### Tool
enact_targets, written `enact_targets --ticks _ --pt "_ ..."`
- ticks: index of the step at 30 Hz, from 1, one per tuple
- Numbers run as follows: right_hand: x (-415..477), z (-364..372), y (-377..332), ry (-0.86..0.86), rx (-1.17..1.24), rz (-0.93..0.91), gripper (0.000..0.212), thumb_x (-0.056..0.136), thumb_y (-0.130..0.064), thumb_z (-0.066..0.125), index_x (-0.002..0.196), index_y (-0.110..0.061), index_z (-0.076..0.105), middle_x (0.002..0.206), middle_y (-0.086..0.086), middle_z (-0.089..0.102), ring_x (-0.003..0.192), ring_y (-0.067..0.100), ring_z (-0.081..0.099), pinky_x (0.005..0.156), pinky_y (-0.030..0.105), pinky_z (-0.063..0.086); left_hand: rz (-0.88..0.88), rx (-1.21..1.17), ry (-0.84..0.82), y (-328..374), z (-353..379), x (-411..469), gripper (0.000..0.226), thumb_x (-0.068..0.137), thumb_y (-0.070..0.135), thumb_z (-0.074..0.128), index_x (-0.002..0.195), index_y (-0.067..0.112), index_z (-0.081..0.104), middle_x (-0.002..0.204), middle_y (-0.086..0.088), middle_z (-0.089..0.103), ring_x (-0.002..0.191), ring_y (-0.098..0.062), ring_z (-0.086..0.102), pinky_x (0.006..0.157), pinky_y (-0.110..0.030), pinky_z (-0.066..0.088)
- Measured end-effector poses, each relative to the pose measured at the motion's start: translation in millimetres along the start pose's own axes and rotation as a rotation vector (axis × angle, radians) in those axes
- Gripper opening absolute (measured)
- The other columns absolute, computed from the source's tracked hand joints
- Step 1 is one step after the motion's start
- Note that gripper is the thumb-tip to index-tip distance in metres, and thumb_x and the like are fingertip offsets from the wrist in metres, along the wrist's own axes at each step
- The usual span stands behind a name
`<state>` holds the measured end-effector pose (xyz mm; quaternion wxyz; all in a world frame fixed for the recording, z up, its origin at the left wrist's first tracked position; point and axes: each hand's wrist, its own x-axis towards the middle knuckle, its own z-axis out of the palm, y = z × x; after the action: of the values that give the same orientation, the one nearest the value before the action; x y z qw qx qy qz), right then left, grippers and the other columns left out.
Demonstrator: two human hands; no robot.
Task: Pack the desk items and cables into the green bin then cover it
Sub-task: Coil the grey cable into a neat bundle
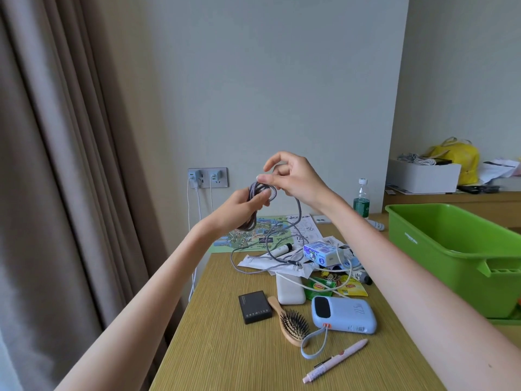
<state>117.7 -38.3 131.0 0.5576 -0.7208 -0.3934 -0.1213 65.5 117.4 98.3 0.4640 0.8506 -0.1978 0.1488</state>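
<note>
A beige curtain (56,165) was seen at the far left, and beside it a wall socket (208,177) with white chargers plugged in. In front of the socket, the left hand (239,208) was raised above the desk (220,348), its fingers curled round a coiled bundle of grey braided cable (253,190). Just to the right, the right hand (293,179) was held slightly higher, with a strand of the same cable pinched between thumb and forefinger. From the hands the loose cable hung down and trailed onto a printed map (248,238) and a heap of papers.

Nearer the camera, a black box (255,307), a wooden hairbrush (291,323) and a white power bank (290,292) were laid side by side. A blue power bank (345,314) was placed to their right, with a pink pen (335,361) lying in front of it. Yellow tea bags (352,287) and a small blue-and-white carton (321,251) were scattered behind. A water bottle (361,200) stood upright by the wall. The green bin (451,249) was set on the right side of the desk, open at the top, well apart from the held cable.
</note>
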Motion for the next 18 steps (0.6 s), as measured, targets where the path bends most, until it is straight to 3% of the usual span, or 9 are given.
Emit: enact_targets --ticks 2,5,11,12,15,18 --pt "0 -1 4 -0.011 0.05 0.062 0.015 0.089 -0.024 0.069 0.083 -0.015 0.059 0.052 -0.006 0.046 0.043 0.003 0.036 0.043 0.016 0.027 -0.025 -0.106 0.028 6 -1 -1 0.023 0.103 0.026 0.041 0.089 0.013 0.055 0.075 0.006 0.05 0.068 -0.008 0.042 0.067 -0.019 0.037" --pt "-5 -3 12 -0.054 0.111 0.152 0.036 0.095 -0.044 0.055 0.067 -0.023 0.064 0.057 -0.004 0.041 0.051 0.01 0.036 0.053 0.025 0.031 -0.044 -0.207 0.083 12 -4 -1 0.027 0.103 0.031 0.04 0.093 0.01 0.054 0.073 0.004 0.044 0.067 -0.011 0.039 0.066 -0.023 0.033" --pt "-12 -5 23 -0.084 0.223 0.203 0.04 0.102 -0.035 0.043 0.074 -0.013 0.063 0.054 -0.005 0.038 0.049 0.011 0.035 0.055 0.025 0.035 -0.04 -0.246 0.236 18 -4 2 0.043 0.104 0.036 0.036 0.118 0.005 0.062 0.076 0.004 0.04 0.071 -0.012 0.038 0.064 -0.024 0.031" --pt "-13 -3 23 -0.095 0.246 0.204 0.04 0.101 -0.035 0.043 0.073 -0.014 0.062 0.054 -0.005 0.039 0.049 0.012 0.034 0.054 0.025 0.036 -0.03 -0.254 0.252 19 -2 2 0.041 0.104 0.035 0.036 0.115 0.006 0.063 0.076 0.004 0.04 0.07 -0.012 0.037 0.063 -0.025 0.03" --pt "-14 3 19 -0.123 0.319 0.219 0.041 0.099 -0.038 0.045 0.07 -0.016 0.062 0.052 -0.004 0.042 0.049 0.014 0.035 0.052 0.024 0.038 -0.005 -0.291 0.297 23 2 2 0.035 0.103 0.033 0.04 0.079 0.013 0.055 0.073 0.002 0.039 0.064 -0.012 0.033 0.056 -0.025 0.026" --pt "-14 7 16 -0.127 0.39 0.258 0.044 0.096 -0.044 0.046 0.064 -0.018 0.062 0.051 -0.002 0.045 0.049 0.014 0.037 0.051 0.023 0.038 0.035 -0.27 0.304 27 7 3 0.035 0.103 0.032 0.042 0.072 0.016 0.046 0.069 0.0 0.039 0.058 -0.009 0.032 0.051 -0.02 0.025"
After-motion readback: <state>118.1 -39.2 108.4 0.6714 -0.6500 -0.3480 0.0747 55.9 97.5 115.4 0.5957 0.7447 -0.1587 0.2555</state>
